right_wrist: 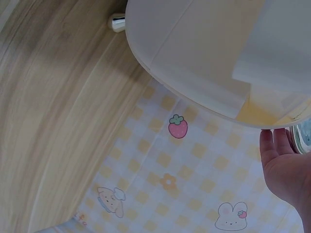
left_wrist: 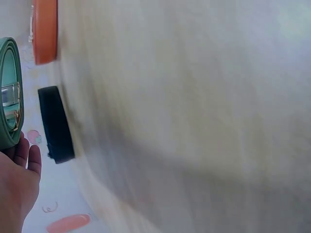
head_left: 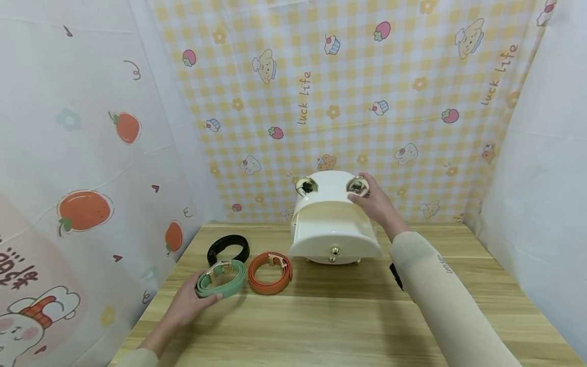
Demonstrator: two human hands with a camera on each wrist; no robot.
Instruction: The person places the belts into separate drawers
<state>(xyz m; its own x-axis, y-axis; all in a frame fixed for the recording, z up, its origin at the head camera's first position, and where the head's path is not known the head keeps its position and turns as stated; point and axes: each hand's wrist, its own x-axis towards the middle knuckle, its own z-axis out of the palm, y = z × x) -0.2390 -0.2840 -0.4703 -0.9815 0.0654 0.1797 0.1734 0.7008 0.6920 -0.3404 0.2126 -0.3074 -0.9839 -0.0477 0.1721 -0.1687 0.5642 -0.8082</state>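
**Left hand point(head_left: 190, 303) holds a coiled green belt point(head_left: 234, 286); right hand point(head_left: 379, 205) grips a white frog-shaped box point(head_left: 332, 183)**

Head view: The left hand grasps the green belt, thumb in front. Just beyond that hand lies a coiled black belt point(head_left: 246, 248); just to its right, a coiled orange belt point(head_left: 269, 289); both rest on the wooden table point(head_left: 284, 326). The right hand holds the box by one gold-rimmed eye point(head_left: 363, 189). Below that hand, the front drawer point(head_left: 316, 248) stands open, its gold knob point(head_left: 336, 251) facing the wearer. Work seems at an early stage: the drawer is open and one belt is picked up, but no belt shows inside. Count: three belts, one of each colour; one box, two eyes, one drawer.

Left wrist view: The green belt, buckle visible, sits in the fingers, raised clear of the table; the black and orange belts stand apart from the hand.

Right wrist view: Fingertips touch the box's edge beside an eye; the thumb is hidden. A gold foot point(right_wrist: 116, 23) shows well away from the hand.
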